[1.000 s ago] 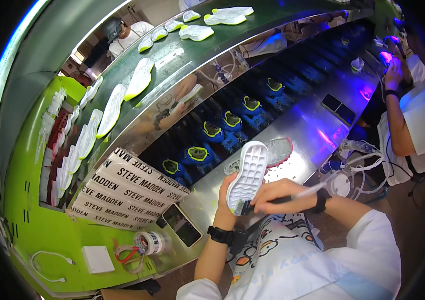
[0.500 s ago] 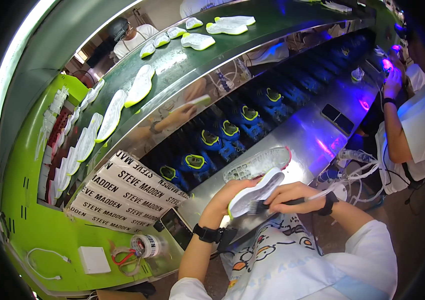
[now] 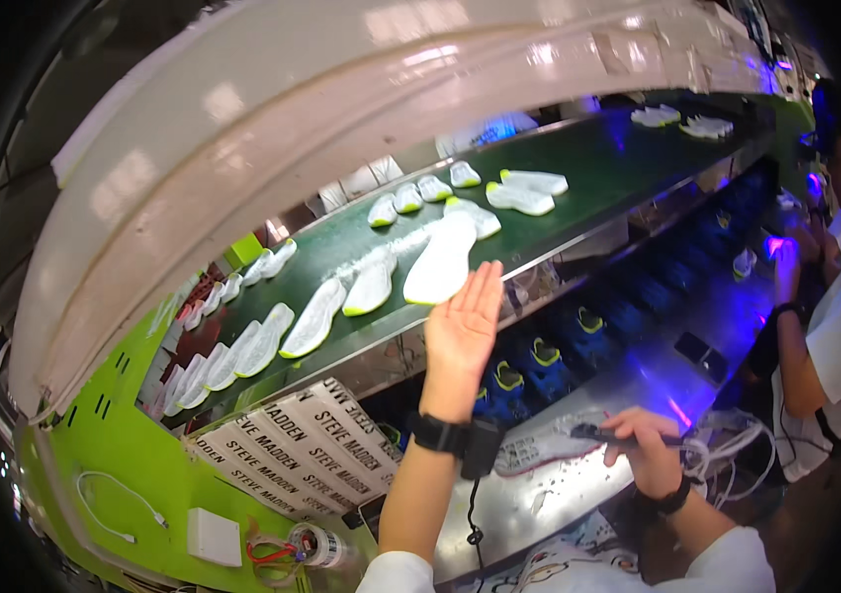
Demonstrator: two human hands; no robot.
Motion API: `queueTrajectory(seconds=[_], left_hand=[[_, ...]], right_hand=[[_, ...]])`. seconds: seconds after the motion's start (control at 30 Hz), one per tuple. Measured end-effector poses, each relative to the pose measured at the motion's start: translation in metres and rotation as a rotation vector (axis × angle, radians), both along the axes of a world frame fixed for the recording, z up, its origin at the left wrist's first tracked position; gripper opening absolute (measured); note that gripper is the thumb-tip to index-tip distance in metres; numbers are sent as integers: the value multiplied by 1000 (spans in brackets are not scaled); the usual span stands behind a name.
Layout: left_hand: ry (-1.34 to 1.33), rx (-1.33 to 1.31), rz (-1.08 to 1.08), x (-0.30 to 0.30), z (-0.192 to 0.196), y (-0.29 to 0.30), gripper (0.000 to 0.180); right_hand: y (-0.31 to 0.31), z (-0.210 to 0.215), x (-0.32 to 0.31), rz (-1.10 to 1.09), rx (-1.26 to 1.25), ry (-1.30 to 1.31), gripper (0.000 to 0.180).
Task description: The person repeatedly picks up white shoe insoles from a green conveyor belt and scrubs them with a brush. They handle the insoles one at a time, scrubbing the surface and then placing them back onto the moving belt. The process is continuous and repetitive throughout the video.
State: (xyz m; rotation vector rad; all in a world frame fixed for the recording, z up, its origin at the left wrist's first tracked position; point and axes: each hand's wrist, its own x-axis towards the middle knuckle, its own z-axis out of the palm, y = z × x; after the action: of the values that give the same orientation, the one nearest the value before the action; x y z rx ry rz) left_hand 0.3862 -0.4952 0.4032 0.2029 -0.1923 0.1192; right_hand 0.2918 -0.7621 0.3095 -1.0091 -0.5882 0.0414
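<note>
partly, the right hand [image 3: 643, 447] hides its dark tool [image 3: 606, 433].

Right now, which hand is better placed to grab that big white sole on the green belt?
Probably the left hand: it is raised, open, right beside the white sole. The right hand is low, gripping a dark tool.

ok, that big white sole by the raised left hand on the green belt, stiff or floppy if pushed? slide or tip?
The white sole lies flat on the green belt, so tipping looks unlikely. Thin and foam-like, so probably light, somewhat flexible. A push from the left hand would likely slide it, not roll it.
</note>
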Motion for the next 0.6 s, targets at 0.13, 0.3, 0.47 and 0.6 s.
queueTrajectory(seconds=[0.13,0.3,0.47,0.6], left_hand=[[-56,576,133,29,23,-29,52],[353,2474,862,112,47,10,51],[522,1974,1281,141,54,3,25],[484,2360,1134,139,43,28,25]], right_hand=[[-16,-21,8,-18,24,161,27],[-10,-24,1,-4,74,233,29],[-20,-40,-4,-138,150,393,16],[-6,-32,-9,-41,96,484,22]])
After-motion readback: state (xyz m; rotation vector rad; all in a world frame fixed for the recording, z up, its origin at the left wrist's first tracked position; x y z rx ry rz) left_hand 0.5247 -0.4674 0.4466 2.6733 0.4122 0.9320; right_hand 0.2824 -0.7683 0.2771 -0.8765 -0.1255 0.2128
